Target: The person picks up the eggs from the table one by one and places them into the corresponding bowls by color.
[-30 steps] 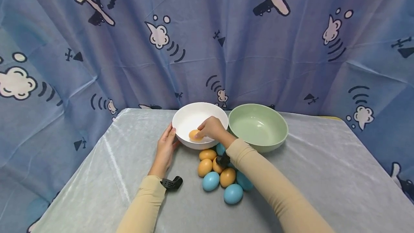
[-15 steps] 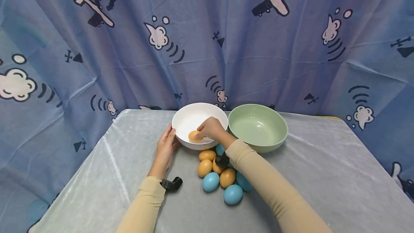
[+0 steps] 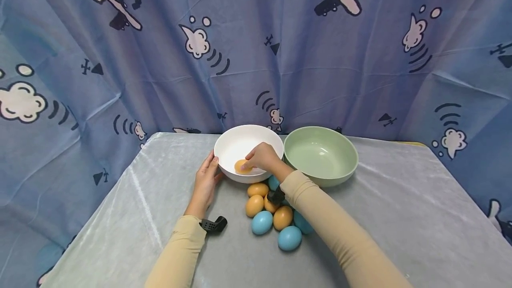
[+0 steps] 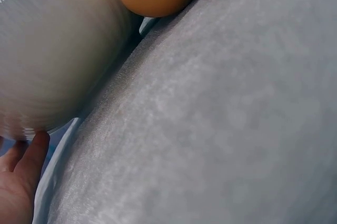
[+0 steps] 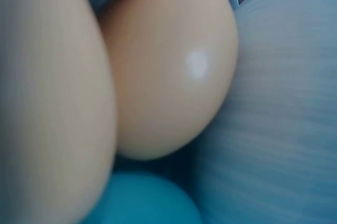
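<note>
In the head view a white bowl (image 3: 232, 143) stands at the back of the table. My right hand (image 3: 264, 157) reaches over its near rim and pinches an orange egg (image 3: 242, 166) low inside it. Against the bowl's left outer side rests my left hand (image 3: 205, 186), with fingertips at the wall just below the rim. The left wrist view shows extended fingers (image 4: 32, 158) touching the bowl's outer wall (image 4: 58, 50). Several orange eggs (image 3: 254, 206) and blue eggs (image 3: 290, 238) lie in front of the bowl, partly hidden by my right forearm.
A light green bowl (image 3: 320, 163) stands right beside the white one. A grey cloth (image 3: 400, 217) covers the table, and a blue patterned curtain (image 3: 256, 57) hangs behind it. Close to the right wrist camera are orange eggs (image 5: 174, 71) and a blue egg (image 5: 145, 203).
Apart from a slight shift of the head view, nothing has visibly moved. The right hand keeps pinching the orange egg in the white bowl, and the left hand stays at its side.
</note>
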Tool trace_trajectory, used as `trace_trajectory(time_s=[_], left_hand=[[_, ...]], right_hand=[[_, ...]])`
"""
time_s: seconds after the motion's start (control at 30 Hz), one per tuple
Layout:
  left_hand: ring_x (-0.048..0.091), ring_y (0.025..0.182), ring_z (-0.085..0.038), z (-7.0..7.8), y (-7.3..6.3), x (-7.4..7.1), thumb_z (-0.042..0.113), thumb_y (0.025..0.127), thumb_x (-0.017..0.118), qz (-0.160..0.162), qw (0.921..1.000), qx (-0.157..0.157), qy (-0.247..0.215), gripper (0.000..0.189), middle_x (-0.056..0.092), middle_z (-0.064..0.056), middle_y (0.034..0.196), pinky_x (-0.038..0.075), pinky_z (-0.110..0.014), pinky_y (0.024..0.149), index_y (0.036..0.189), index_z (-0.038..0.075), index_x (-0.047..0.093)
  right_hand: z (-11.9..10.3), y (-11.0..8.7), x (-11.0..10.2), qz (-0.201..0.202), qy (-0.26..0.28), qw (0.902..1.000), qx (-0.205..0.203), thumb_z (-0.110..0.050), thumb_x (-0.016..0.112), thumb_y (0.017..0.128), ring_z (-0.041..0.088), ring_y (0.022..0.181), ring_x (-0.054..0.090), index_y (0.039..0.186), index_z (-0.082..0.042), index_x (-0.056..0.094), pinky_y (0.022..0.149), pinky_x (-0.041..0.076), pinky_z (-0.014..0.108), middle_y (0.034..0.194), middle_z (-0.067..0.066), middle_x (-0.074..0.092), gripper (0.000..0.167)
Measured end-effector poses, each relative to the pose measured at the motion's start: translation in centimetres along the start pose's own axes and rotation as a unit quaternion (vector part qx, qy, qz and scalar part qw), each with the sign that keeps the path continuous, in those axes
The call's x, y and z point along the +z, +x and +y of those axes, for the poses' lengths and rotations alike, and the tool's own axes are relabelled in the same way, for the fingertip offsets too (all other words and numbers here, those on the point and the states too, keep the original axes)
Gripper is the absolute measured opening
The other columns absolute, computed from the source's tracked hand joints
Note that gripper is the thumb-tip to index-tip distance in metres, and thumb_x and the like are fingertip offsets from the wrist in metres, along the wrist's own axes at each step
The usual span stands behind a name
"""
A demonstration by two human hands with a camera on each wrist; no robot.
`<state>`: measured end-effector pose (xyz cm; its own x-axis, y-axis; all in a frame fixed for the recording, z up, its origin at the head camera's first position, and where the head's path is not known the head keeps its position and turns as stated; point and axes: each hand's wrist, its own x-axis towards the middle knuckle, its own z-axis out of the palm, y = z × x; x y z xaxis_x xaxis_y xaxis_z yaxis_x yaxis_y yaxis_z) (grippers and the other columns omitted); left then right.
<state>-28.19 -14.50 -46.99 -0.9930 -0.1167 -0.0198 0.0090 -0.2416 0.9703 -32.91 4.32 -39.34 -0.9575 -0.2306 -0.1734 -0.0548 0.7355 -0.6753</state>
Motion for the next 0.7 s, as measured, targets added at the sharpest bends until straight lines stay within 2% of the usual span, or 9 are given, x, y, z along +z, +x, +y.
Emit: trace_trajectory(time_s=[0.17,0.4,0.7], left_hand=[[0.034,0.149,-0.025,0.08,0.13,0.15,0.038,0.104,0.051,0.000,1.0000,0.004,0.004,0.059,0.031,-0.003,0.163,0.035,-0.052,0.118,0.156,0.018,0.033],[0.034,0.149,-0.026,-0.13,0.06,0.10,0.036,0.105,0.049,0.002,0.9999,0.004,0.013,0.058,0.030,-0.004,0.164,0.036,-0.052,0.118,0.157,0.017,0.032],[0.037,0.147,-0.024,-0.24,-0.08,0.16,0.041,0.103,0.052,0.007,0.9999,0.002,0.014,0.060,0.033,-0.001,0.162,0.036,-0.050,0.118,0.156,0.019,0.034]], right_hand=[[0.02,-0.03,-0.13,0.006,0.001,1.0000,-0.003,-0.024,0.090,0.072,0.012,0.072,0.063,0.098,-0.006,0.080,0.063,0.046,0.017,0.096,0.007,0.078,0.033],[0.02,-0.25,-0.07,0.012,0.012,0.9998,-0.006,-0.020,0.090,0.073,0.013,0.078,0.065,0.099,-0.006,0.080,0.072,0.052,0.021,0.100,0.007,0.078,0.032],[0.20,-0.06,0.10,0.016,0.014,0.9998,-0.005,-0.021,0.090,0.073,0.013,0.076,0.065,0.099,-0.006,0.080,0.071,0.051,0.020,0.098,0.007,0.078,0.032]])
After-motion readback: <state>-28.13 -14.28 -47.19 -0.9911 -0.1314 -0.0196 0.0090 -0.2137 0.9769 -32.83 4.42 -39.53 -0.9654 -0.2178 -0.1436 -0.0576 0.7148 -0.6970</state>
